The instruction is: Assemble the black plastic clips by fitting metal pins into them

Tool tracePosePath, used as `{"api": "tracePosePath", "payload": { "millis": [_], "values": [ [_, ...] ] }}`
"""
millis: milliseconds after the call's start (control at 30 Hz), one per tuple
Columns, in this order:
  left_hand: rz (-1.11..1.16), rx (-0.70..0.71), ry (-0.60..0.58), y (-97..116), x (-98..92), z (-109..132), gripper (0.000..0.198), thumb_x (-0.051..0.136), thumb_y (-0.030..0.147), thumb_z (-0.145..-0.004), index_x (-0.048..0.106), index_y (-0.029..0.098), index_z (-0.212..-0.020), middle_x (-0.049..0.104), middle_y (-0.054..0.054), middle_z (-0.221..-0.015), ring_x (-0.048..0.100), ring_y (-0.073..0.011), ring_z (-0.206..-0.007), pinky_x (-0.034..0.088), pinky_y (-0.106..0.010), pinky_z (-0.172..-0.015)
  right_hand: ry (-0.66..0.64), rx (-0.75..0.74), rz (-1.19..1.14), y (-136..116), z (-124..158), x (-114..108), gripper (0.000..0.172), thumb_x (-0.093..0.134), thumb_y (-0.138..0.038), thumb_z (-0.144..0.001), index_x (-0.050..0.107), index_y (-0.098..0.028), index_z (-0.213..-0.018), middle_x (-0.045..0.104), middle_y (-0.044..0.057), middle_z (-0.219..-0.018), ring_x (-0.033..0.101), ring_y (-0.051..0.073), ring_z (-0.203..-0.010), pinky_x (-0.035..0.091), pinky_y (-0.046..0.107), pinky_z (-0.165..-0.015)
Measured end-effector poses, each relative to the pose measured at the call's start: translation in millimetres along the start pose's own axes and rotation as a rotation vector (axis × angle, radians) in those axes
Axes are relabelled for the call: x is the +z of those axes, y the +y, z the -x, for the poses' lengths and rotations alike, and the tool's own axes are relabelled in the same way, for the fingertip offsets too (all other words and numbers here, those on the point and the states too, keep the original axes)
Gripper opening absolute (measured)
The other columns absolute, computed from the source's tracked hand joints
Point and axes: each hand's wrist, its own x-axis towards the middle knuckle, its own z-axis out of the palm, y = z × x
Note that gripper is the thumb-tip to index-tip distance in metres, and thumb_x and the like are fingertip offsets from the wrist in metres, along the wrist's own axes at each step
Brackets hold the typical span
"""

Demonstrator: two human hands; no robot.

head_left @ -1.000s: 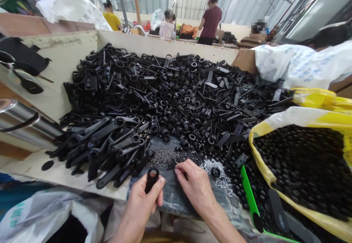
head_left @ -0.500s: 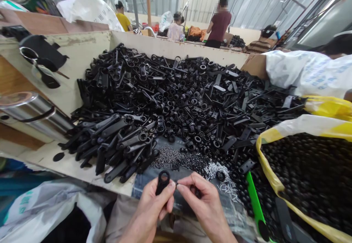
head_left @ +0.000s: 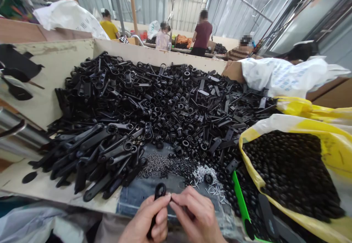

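My left hand (head_left: pixel 152 217) is closed round a black plastic handle with a ring-shaped end (head_left: pixel 160 189); the ring stands up above my thumb, and the shaft runs down inside my fingers. Close against it, my right hand (head_left: pixel 196 211) pinches thumb and forefinger together at my left thumb tip. What lies in that pinch is too small to make out. Both hands are over a dark cloth (head_left: pixel 132 199) at the front of the bench. Just beyond them lie small silver pins (head_left: pixel 213 184), tiny black pieces (head_left: pixel 181 165) and small grey-brown pieces (head_left: pixel 155 165).
Finished-looking black handles (head_left: pixel 93 155) are heaped at left, before a big pile of black parts (head_left: pixel 165 100). At right stand a green-edged tray (head_left: pixel 239 195) and a yellow-white sack (head_left: pixel 247 134) of black balls. A steel flask (head_left: pixel 24 133) is far left. Several people work behind.
The view has swung right and up, so the bench appears further left. The handle in my left hand has turned, its ring now seen more edge-on. My hands stay close together.
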Motion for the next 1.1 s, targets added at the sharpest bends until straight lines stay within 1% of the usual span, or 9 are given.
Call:
{"api": "tracePosePath", "payload": {
  "millis": [133,300,367,533,633,700,800,933,1100],
  "values": [
    [0.018,-0.113,-0.073,5,10.8,5,0.074,0.103,0.054,-0.032,0.038,0.021,-0.040,0.031,0.012,-0.028,0.022,0.0004,-0.029,0.016,-0.016,-0.035,-0.048,-0.010,0.017,3,1,-13,0.010,0.061,-0.018,-0.102,0.069,-0.019,-0.095,0.066,0.001,-0.073,0.060,0.012,-0.058,0.042,0.022,-0.051],
    [-0.046,-0.109,-0.127,-1,13.8,0,0.073,0.100,0.059,-0.041,0.037,0.022,-0.040,0.029,0.012,-0.028,0.022,-0.0004,-0.029,0.016,-0.018,-0.036,-0.052,-0.011,0.035,6,4,-20,0.010,0.061,-0.016,-0.100,0.069,-0.020,-0.096,0.066,0.000,-0.071,0.058,0.013,-0.057,0.041,0.023,-0.051],
    [-0.062,-0.076,-0.127,-3,13.7,-1,0.067,0.099,0.058,-0.047,0.043,0.021,-0.046,0.035,0.011,-0.031,0.024,-0.0012,-0.030,0.016,-0.019,-0.037,-0.022,0.017,0.031,6,5,-21,0.009,0.061,-0.018,-0.099,0.069,-0.020,-0.096,0.064,-0.001,-0.068,0.057,0.013,-0.055,0.042,0.023,-0.051],
    [-0.147,0.049,-0.147,0,10.0,13,0.043,0.088,0.040,-0.064,0.067,0.018,-0.093,0.063,0.004,-0.055,0.043,-0.0069,-0.042,0.026,-0.021,-0.046,0.046,0.222,-0.033,6,8,-24,0.007,0.066,-0.020,-0.095,0.072,-0.021,-0.091,0.062,-0.002,-0.067,0.054,0.013,-0.052,0.042,0.023,-0.047],
    [-0.335,0.192,-0.102,-2,2.2,23,0.050,0.077,0.036,-0.079,0.062,0.017,-0.123,0.072,0.000,-0.072,0.057,-0.0118,-0.059,0.044,-0.025,-0.066,0.030,0.266,-0.046,4,8,-23,0.005,0.067,-0.021,-0.093,0.072,-0.021,-0.091,0.062,-0.002,-0.068,0.055,0.013,-0.053,0.042,0.023,-0.047],
    [-0.377,0.215,-0.012,-6,-4.1,25,0.059,0.078,0.038,-0.081,0.055,0.022,-0.133,0.074,0.000,-0.084,0.062,-0.0146,-0.070,0.047,-0.029,-0.082,-0.005,0.222,-0.038,2,7,-19,0.006,0.066,-0.020,-0.094,0.072,-0.021,-0.092,0.061,-0.002,-0.067,0.055,0.013,-0.053,0.042,0.024,-0.048],
    [-0.399,0.231,-0.010,-10,-9.6,25,0.052,0.079,0.041,-0.079,0.058,0.026,-0.124,0.073,-0.001,-0.095,0.063,-0.0156,-0.077,0.047,-0.031,-0.088,-0.050,0.122,-0.019,-1,5,-10,0.007,0.064,-0.019,-0.098,0.071,-0.020,-0.096,0.062,-0.002,-0.066,0.057,0.014,-0.056,0.044,0.025,-0.053],
    [-0.500,0.297,-0.106,-5,-5.9,27,0.023,0.069,0.034,-0.084,0.059,0.023,-0.103,0.065,0.002,-0.088,0.055,-0.0128,-0.071,0.046,-0.027,-0.077,-0.070,0.052,0.006,-1,6,-3,0.006,0.063,-0.020,-0.100,0.069,-0.019,-0.100,0.065,-0.001,-0.070,0.060,0.015,-0.059,0.046,0.026,-0.058],
    [-0.640,0.371,-0.054,-5,-6.6,29,0.022,0.061,0.033,-0.090,0.056,0.022,-0.109,0.060,0.002,-0.086,0.055,-0.0152,-0.075,0.045,-0.029,-0.078,-0.106,0.133,-0.018,-6,4,-3,0.014,0.059,-0.024,-0.104,0.069,-0.020,-0.097,0.065,0.000,-0.074,0.060,0.014,-0.060,0.045,0.024,-0.054]
  ]
}}
